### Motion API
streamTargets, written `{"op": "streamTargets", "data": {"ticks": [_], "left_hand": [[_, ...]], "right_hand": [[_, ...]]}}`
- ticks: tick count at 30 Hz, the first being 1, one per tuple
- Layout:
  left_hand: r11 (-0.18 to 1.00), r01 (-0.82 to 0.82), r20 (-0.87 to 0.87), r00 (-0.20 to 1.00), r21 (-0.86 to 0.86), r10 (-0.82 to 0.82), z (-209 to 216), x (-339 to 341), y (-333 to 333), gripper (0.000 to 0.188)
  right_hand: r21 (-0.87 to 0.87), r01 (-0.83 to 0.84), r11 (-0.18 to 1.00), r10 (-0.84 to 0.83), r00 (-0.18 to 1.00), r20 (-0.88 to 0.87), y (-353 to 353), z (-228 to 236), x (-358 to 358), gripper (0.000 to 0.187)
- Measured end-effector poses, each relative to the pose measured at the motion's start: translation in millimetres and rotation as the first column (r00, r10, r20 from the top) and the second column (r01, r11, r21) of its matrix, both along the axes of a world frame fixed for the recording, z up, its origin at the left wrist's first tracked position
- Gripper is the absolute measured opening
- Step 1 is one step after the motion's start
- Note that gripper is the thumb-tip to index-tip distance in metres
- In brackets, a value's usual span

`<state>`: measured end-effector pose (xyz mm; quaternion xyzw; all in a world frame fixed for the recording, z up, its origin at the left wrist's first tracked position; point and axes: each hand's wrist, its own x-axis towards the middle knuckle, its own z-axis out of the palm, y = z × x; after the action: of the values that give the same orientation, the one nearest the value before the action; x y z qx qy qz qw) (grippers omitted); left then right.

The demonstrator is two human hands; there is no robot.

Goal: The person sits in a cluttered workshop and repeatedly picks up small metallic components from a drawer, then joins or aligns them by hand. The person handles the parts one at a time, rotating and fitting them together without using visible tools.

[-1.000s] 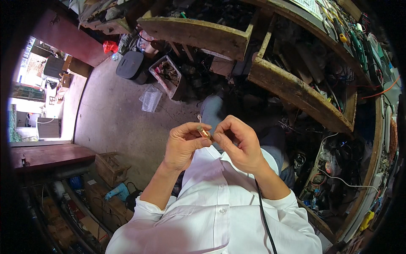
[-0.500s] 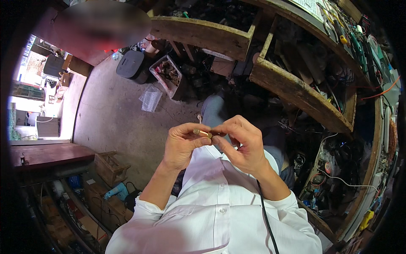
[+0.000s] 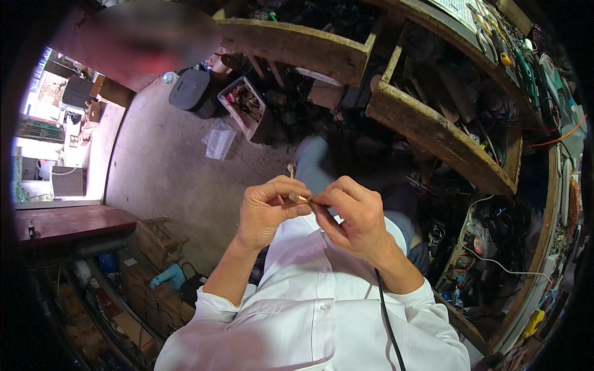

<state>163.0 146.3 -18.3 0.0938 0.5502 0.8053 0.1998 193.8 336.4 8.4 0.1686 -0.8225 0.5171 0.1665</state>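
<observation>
A small brass-coloured cylindrical piece [image 3: 298, 198] is pinched between the thumb and fingers of my left hand [image 3: 263, 213], in front of my chest. Its round end points left toward that palm. At the other end, the thumb and forefinger of my right hand [image 3: 354, 213] are pressed together right against it. Both hands are closed and almost touch. Whether the right fingers grip the same piece or a separate tiny part is hidden.
Open wooden drawers [image 3: 439, 130] full of parts jut out ahead and right. A bin of scraps [image 3: 250, 127], a dark lidded bin [image 3: 193, 93] and bubble wrap [image 3: 218, 140] lie on the floor. A wooden stool [image 3: 159, 241] stands left. Tools, including pliers [image 3: 500, 49], crowd the right bench.
The brass piece has turned a little, so its round end faces me more. My right fingers have curled in tighter and dipped slightly; my left hand has barely moved.
</observation>
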Motion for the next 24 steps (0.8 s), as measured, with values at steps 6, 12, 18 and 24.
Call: {"op": "streamTargets", "data": {"ticks": [6,12,18,24], "left_hand": [[1.000,-0.002,0.038,0.999,-0.009,0.002,4,-1,1,0.029],[1.000,0.000,0.046,0.999,-0.001,0.000,1,-1,1,0.030],[1.000,-0.001,0.138,0.990,-0.023,0.005,6,1,2,0.027],[0.999,0.033,0.173,0.985,-0.031,-0.028,5,0,-1,0.026]], "right_hand": [[-0.122,-0.036,0.992,0.044,0.997,0.065,0,-2,-1,0.012],[-0.255,-0.067,0.964,0.113,0.979,0.168,4,-3,0,0.009],[-0.332,0.013,0.943,0.068,0.970,0.231,7,-1,-1,0.006],[-0.333,0.035,0.942,0.060,0.961,0.271,15,-9,-6,0.004]]}}
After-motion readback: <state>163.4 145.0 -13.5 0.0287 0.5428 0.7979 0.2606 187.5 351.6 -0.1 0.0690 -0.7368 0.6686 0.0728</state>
